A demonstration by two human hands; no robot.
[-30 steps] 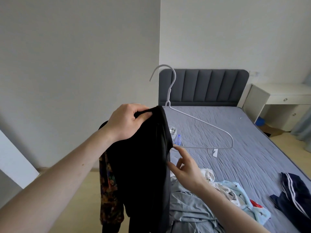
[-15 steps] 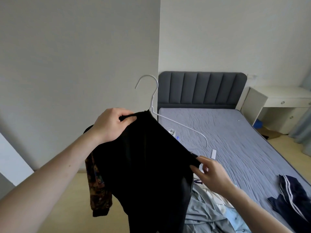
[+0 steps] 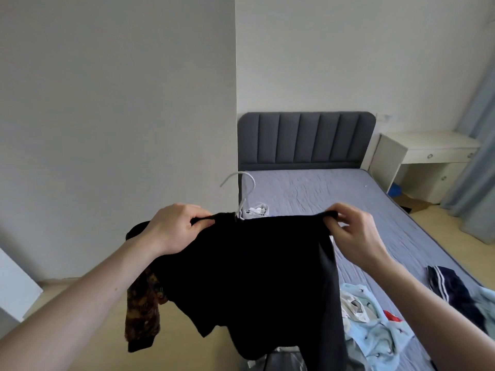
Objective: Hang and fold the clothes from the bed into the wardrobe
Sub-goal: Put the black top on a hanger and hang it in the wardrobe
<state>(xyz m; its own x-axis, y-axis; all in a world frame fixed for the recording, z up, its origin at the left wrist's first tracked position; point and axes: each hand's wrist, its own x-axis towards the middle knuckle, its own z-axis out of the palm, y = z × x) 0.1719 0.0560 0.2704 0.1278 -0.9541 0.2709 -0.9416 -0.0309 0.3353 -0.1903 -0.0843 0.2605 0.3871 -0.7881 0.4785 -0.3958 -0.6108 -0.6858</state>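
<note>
A black cloth top (image 3: 257, 277) is held up in the air, near the camera and in front of the grey bed (image 3: 334, 199). Its left shoulder is pinched by the left hand (image 3: 178, 227), and its right shoulder is pinched by the right hand (image 3: 353, 228). Both hands are curled tight on the cloth. A thin white wire hanger (image 3: 245, 194) is tucked inside the top, and only its hook can be seen, poking up from the neck.

A brown patterned cloth (image 3: 143, 311) hangs down on the left, behind the black top. How it is held cannot be told.

More clothes are left on the near end of the bed: a light blue printed piece (image 3: 375, 336) and a dark blue striped piece (image 3: 450, 285) far to the right.

The step in hand looks like the hanging step: the top is being pulled straight on the hanger. Next, the hook should be taken in one hand and the top carried to the wardrobe, which is not seen here. The shoulders should be kept even so the top does not slip off.
</note>
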